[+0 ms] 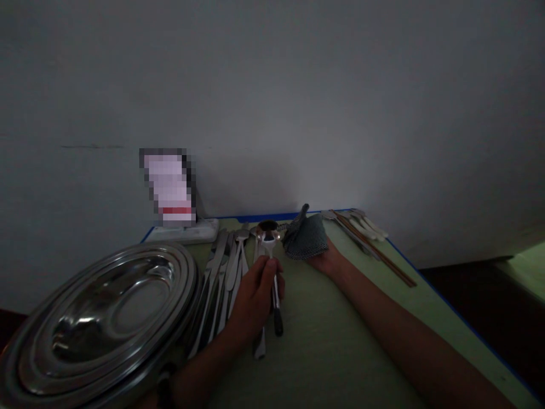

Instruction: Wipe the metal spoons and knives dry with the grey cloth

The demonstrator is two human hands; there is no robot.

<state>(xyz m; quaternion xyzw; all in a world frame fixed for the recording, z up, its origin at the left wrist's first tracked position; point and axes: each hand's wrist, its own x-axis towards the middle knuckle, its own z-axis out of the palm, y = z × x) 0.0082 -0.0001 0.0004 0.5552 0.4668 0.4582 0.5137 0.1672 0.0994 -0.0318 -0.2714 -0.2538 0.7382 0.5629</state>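
Observation:
My left hand (257,289) is closed around the handle of a shiny metal ladle (269,241). Its round bowl points up and away from me, and the black handle end hangs below my fingers. Just right of the bowl, my right hand (324,259) holds a folded grey-green cloth (309,237) with a checked edge. The cloth hides most of that hand's fingers. Beneath and left of my left hand, several metal knives (213,272) and spoons (240,236) lie side by side on the table.
Stacked steel dishes (128,250) fill the table's left side. Behind them a blurred phone-like screen (170,187) stands on a white base (200,231). Chopsticks (378,251) and pale-handled cutlery (369,225) lie at the right. The green table (323,341) meets a grey wall (272,102).

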